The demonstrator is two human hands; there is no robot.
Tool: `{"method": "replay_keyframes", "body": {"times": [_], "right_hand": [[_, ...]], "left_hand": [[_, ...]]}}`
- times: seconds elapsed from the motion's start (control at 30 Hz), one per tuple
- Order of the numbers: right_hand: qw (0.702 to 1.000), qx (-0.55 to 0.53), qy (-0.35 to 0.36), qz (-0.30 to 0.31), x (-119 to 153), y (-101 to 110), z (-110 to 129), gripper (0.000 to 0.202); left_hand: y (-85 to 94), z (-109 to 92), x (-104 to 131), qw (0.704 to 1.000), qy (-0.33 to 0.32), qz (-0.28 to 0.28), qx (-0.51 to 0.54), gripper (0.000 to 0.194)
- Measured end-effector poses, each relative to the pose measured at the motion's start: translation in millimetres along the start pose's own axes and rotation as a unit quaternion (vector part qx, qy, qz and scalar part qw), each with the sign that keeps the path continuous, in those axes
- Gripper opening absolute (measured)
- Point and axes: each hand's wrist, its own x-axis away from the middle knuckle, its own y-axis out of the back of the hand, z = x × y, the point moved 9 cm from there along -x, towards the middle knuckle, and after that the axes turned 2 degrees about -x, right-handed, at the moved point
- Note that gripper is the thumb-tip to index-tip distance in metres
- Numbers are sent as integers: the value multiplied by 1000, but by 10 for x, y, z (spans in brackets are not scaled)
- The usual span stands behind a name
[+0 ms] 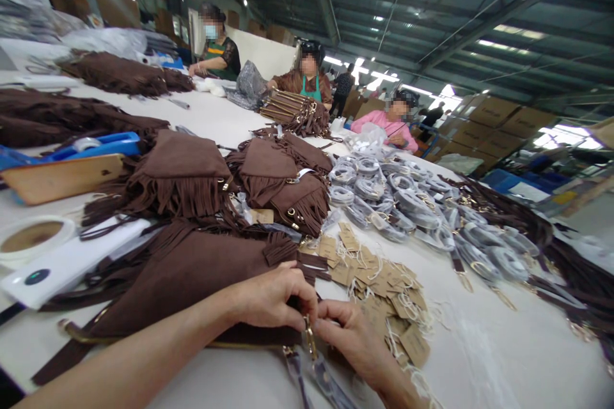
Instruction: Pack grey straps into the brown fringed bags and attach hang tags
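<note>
A dark brown fringed suede bag (pixel 192 275) lies before me, its zip edge towards me. At its right corner, both my hands meet over a gold snap hook (pixel 311 340) on a plastic-wrapped strap (pixel 330 385). My left hand (pixel 283 297) reaches across the bag, thumb and fingers pinched at the top of the hook. Thumb and fingertips of my right hand (pixel 343 326) close on the hook's side. The fingers hide whether the hook is linked to the bag. A second strap end with gold metal hangs just left of it.
Kraft paper tags (pixel 378 281) with white strings lie right of my hands, below a heap of plastic-wrapped straps (pixel 398 192). More fringed bags (pixel 180 169) are piled ahead. A tape roll (pixel 36 239) and a white phone-like box (pixel 71 262) lie left. Several co-workers sit across the table.
</note>
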Motion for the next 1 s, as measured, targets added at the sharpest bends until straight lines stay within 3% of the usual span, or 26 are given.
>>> {"method": "replay_keyframes", "body": {"times": [0.1, 0.27, 0.43, 0.63, 0.77, 1.0], "right_hand": [[1000, 13, 0, -2, 4, 15, -5, 29], [1000, 29, -10, 4, 91, 148, 8, 36], [998, 21, 17, -55, 152, 270, 85, 35], [995, -7, 38, -92, 54, 101, 11, 30], [992, 3, 37, -117, 26, 122, 21, 30], [983, 33, 99, -151, 27, 112, 252, 22]], "left_hand": [[11, -51, -6, 999, -21, -24, -16, 16], [197, -115, 9, 993, -22, -118, -1, 15], [320, -188, 38, 981, -29, -187, 38, 15], [263, 54, -3, 980, 61, -191, -1, 15], [352, 160, 28, 973, 79, -213, 39, 13], [466, -145, 74, 958, 5, -275, 79, 12]]}}
